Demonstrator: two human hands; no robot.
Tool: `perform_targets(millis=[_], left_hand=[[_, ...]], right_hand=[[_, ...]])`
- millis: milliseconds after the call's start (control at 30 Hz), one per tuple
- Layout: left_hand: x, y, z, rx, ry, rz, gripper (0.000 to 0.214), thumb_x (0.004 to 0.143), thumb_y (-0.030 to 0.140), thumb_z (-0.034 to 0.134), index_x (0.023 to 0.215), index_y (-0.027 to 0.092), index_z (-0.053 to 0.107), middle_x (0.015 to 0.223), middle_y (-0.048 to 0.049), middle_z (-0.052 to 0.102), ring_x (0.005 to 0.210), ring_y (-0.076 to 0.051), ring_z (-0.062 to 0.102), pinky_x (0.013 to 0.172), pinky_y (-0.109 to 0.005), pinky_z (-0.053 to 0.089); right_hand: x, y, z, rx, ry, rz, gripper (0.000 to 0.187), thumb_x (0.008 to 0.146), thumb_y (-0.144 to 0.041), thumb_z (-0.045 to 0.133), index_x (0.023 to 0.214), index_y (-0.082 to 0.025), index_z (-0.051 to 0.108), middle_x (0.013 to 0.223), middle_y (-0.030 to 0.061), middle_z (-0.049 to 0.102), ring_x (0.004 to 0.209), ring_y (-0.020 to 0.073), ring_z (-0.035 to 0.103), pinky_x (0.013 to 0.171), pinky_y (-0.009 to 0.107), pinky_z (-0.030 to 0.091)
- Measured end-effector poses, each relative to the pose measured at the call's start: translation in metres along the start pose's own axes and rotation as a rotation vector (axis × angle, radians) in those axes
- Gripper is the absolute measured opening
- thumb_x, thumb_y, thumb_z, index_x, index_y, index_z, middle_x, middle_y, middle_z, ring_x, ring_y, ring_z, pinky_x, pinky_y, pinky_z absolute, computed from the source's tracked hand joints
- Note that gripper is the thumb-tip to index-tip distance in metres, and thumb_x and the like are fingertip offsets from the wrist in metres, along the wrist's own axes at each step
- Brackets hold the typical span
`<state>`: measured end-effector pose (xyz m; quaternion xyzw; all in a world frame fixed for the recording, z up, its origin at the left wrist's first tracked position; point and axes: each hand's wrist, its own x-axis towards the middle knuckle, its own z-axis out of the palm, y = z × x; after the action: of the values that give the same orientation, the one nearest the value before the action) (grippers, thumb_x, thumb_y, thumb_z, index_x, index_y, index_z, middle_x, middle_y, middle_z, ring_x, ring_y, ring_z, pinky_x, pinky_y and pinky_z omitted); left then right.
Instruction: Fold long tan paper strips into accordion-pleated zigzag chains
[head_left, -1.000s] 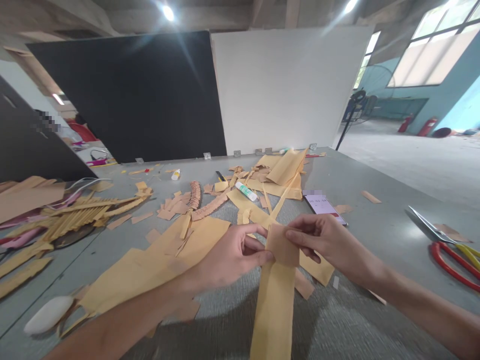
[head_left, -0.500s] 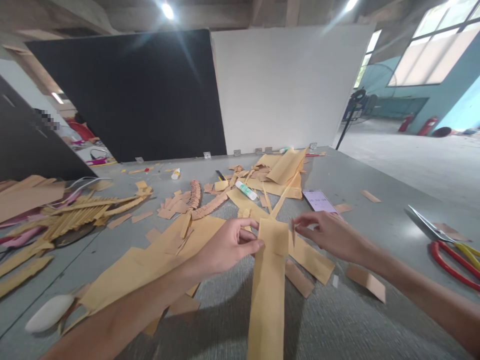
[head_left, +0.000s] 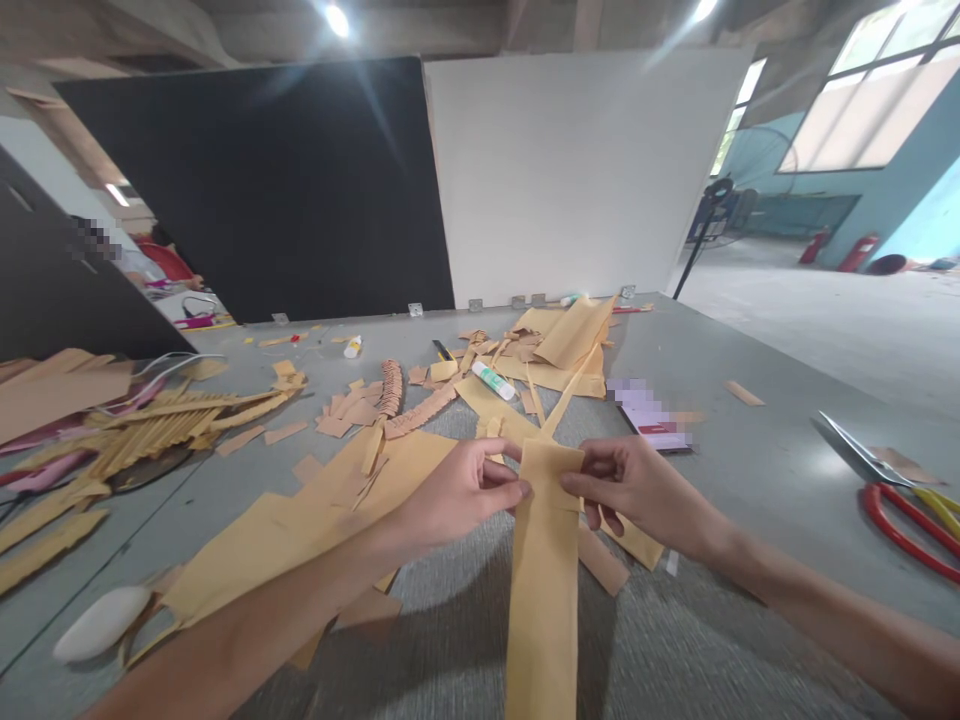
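A long strip of yellow-brown paper [head_left: 545, 590] runs from the bottom edge up to both my hands, its far end folded over. My left hand [head_left: 474, 487] pinches the left edge near that end between thumb and fingers. On the opposite edge, my right hand [head_left: 626, 485] grips the strip with the thumb on top and fingers behind. Just beyond the strip, a glue stick [head_left: 493, 381] lies on paper scraps. A small brown paper piece [head_left: 602, 562] rests on the table to the right of the strip, below my right hand.
Red-handled scissors [head_left: 904, 515] lie at the right. A phone [head_left: 654, 418] sits beyond my right hand. Paper sheets [head_left: 247, 550] and a white mouse-shaped object [head_left: 103, 624] are on the left. Folded paper strips [head_left: 169, 430] lie farther left. Black and white panels [head_left: 585, 180] stand along the back.
My right hand has moved left and taken hold of the strip's right edge; before, it was apart from it. My left hand keeps its pinch. The phone's screen has changed.
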<state>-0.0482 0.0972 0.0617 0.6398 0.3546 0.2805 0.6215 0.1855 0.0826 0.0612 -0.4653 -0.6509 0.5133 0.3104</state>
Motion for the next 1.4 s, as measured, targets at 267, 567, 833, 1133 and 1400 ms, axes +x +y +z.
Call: perform_targets(millis=[267, 567, 833, 1133, 1400], left_hand=[[0.002, -0.004, 0.000, 0.007, -0.049, -0.054, 0.026, 0.086, 0.037, 0.074, 0.091, 0.012, 0.072, 0.091, -0.0110, 0.075, 0.086, -0.022, 0.070, 0.075, -0.030, 0.049], [0.002, -0.013, 0.009, 0.045, -0.019, 0.029, 0.039, 0.091, 0.048, 0.065, 0.096, 0.012, 0.075, 0.084, -0.0101, 0.071, 0.073, -0.019, 0.062, 0.065, -0.028, 0.046], [0.000, -0.010, 0.013, 0.336, 0.081, 0.132, 0.052, 0.097, 0.052, 0.052, 0.062, 0.014, 0.059, 0.059, 0.0007, 0.040, 0.056, -0.011, 0.028, 0.053, -0.028, 0.019], [0.002, -0.018, 0.013, 0.391, 0.184, 0.178, 0.045, 0.101, 0.046, 0.046, 0.068, 0.016, 0.053, 0.064, 0.0017, 0.037, 0.061, -0.012, 0.029, 0.057, -0.028, 0.021], [0.002, -0.023, 0.012, 0.437, 0.445, 0.209, 0.039, 0.101, 0.048, 0.045, 0.081, 0.018, 0.059, 0.061, 0.0025, 0.043, 0.057, -0.013, 0.038, 0.056, -0.025, 0.027]], right_hand=[[-0.003, 0.000, 0.003, -0.008, 0.009, -0.012, 0.026, 0.090, -0.042, 0.068, 0.083, -0.017, 0.068, 0.060, 0.0001, 0.065, 0.045, 0.0098, 0.056, 0.039, 0.018, 0.040], [-0.005, 0.010, 0.021, -0.076, 0.050, -0.058, 0.039, 0.095, -0.049, 0.060, 0.072, -0.018, 0.069, 0.046, -0.0035, 0.056, 0.038, 0.0085, 0.045, 0.041, 0.021, 0.032], [-0.006, 0.014, 0.029, -0.077, 0.049, -0.092, 0.042, 0.099, -0.049, 0.053, 0.072, -0.018, 0.063, 0.049, -0.0035, 0.053, 0.042, 0.0110, 0.052, 0.045, 0.023, 0.036], [-0.005, 0.021, 0.029, 0.065, -0.027, -0.030, 0.040, 0.103, -0.054, 0.041, 0.100, -0.019, 0.062, 0.062, -0.0025, 0.061, 0.035, 0.0076, 0.045, 0.035, 0.019, 0.031], [0.000, 0.036, 0.040, 0.162, -0.101, -0.036, 0.029, 0.096, -0.047, 0.059, 0.099, -0.018, 0.062, 0.080, 0.0007, 0.066, 0.043, 0.0077, 0.050, 0.040, 0.022, 0.042]])
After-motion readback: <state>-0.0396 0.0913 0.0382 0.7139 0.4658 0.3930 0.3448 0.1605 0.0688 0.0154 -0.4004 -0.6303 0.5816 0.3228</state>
